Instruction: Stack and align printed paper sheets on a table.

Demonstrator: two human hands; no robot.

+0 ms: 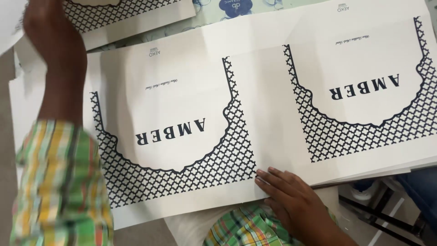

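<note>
A large flat white printed sheet (pixel 255 105) lies spread in front of me, with two panels of dark lattice pattern and dark lettering. It tops a stack of like sheets (pixel 391 168). My right hand (pixel 291 196) rests near the sheet's near edge, fingertips pressing flat on the paper beside the left lattice panel. My left hand (pixel 50 32) is raised at the upper left, blurred, close to the edge of another white sheet (pixel 7 27); whether it grips that sheet I cannot tell. Both arms wear green, yellow and orange checked sleeves.
Another patterned sheet (pixel 132 16) lies at the top left, partly under my left hand. A pale surface with a blue round emblem (pixel 234 7) shows at the top. Dark and white frame-like parts (pixel 382 209) sit at the lower right, below the stack.
</note>
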